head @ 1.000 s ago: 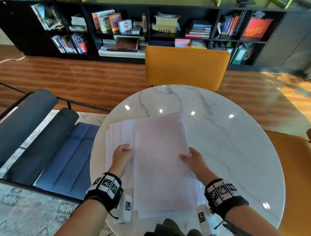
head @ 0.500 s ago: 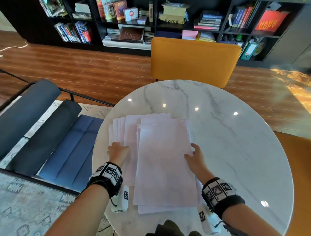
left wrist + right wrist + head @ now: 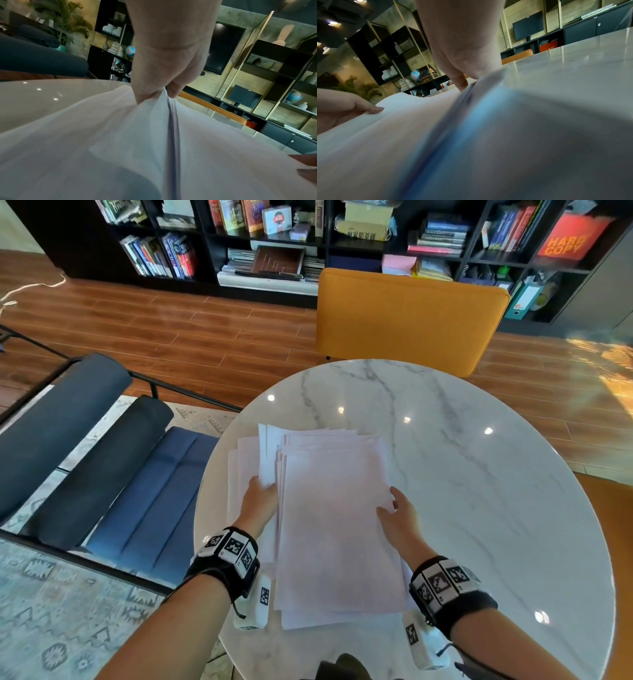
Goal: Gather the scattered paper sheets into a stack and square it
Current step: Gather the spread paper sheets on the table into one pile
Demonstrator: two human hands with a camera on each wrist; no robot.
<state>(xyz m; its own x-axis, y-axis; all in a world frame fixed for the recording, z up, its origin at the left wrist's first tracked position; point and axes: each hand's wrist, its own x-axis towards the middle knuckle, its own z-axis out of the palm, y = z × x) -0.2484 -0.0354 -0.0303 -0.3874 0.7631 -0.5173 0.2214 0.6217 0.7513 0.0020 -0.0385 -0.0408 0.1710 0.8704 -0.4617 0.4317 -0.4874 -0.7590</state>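
A loose pile of white paper sheets [image 3: 335, 525] lies on the near left part of the round marble table [image 3: 479, 474]. Its top sheets are roughly aligned, and several lower sheets stick out to the left and at the far end. My left hand [image 3: 262, 496] pinches the left edge of the sheets [image 3: 102, 148] between thumb and fingers, lifting that edge a little, as the left wrist view [image 3: 154, 94] shows. My right hand [image 3: 394, 508] holds the pile's right edge, thumb on top and fingers tucked under the sheets [image 3: 402, 135] in the right wrist view [image 3: 469, 79].
An orange chair [image 3: 407, 316] stands at the table's far side and another orange seat [image 3: 616, 542] at the right. A blue padded bench [image 3: 102, 457] is close to the table's left edge. Dark bookshelves [image 3: 308, 234] line the back wall.
The top sheets have come down onto the pile. The sheets fanned out at the left have been drawn in closer. My left hand now lifts the left edge.
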